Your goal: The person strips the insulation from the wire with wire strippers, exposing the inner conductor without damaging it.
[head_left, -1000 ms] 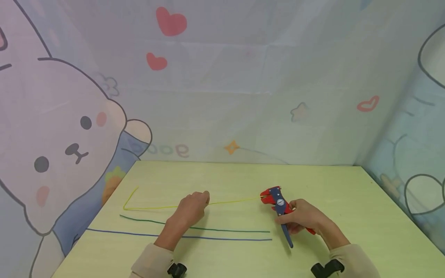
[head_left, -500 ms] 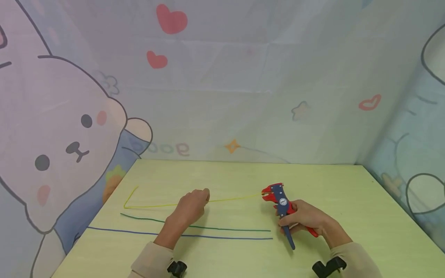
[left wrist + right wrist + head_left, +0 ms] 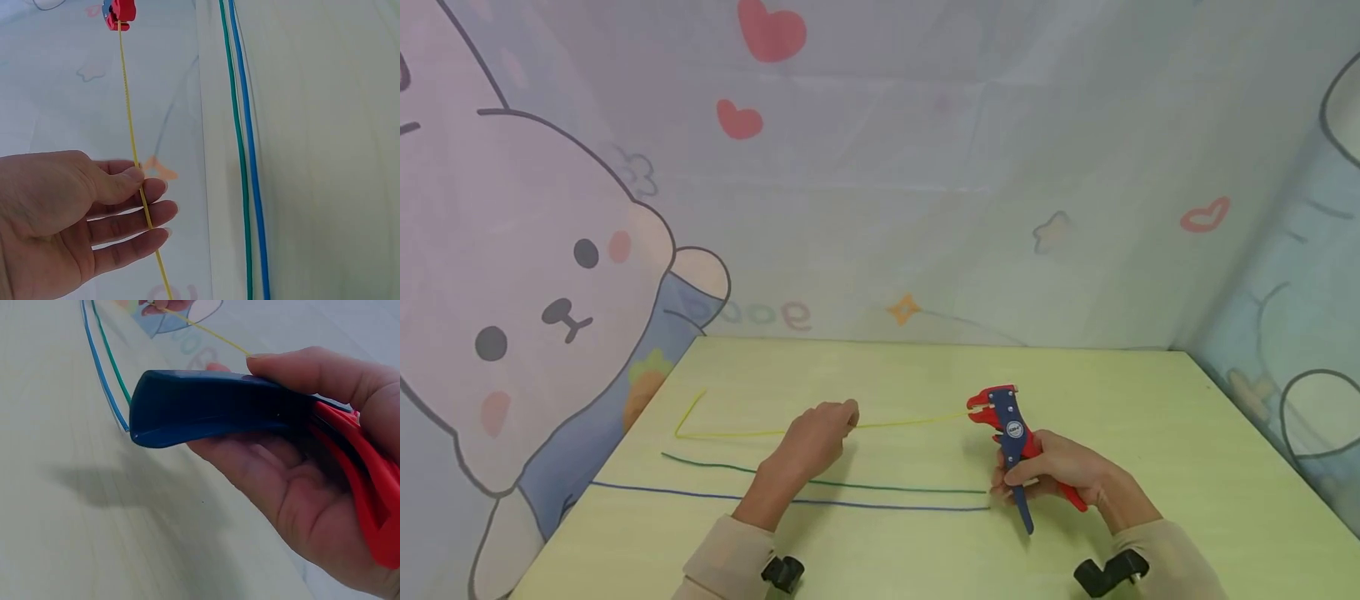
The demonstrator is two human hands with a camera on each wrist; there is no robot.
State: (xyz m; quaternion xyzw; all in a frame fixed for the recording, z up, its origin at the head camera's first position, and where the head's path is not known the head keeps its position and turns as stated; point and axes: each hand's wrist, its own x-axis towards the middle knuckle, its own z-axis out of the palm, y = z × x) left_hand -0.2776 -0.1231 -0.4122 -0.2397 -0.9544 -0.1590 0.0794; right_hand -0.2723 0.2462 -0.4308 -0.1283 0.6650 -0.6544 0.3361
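Note:
My left hand [image 3: 818, 433] pinches a yellow wire [image 3: 128, 112] between thumb and index finger, the other fingers lying loosely behind it. From there the wire runs right, stretched straight, its end in the red jaws of a wire stripper [image 3: 1011, 425]. My right hand [image 3: 1063, 468] grips the stripper by its handles, the blue one [image 3: 212, 406] under the thumb and the red one against the palm. The tool stands raised over the table with its head pointing away. Left of my left hand the wire continues to a sharp bend, its free end angled toward the back.
A green wire [image 3: 895, 487] and a blue wire [image 3: 887, 505] lie side by side on the pale yellow table [image 3: 1120, 417], in front of the yellow one. Behind the table hangs a printed cloth backdrop [image 3: 880, 167].
The stripper has risen slightly and turned more upright, its jaws staying at the yellow wire's end. My left hand keeps its pinch, shifted a little up, and the head view has tilted down slightly.

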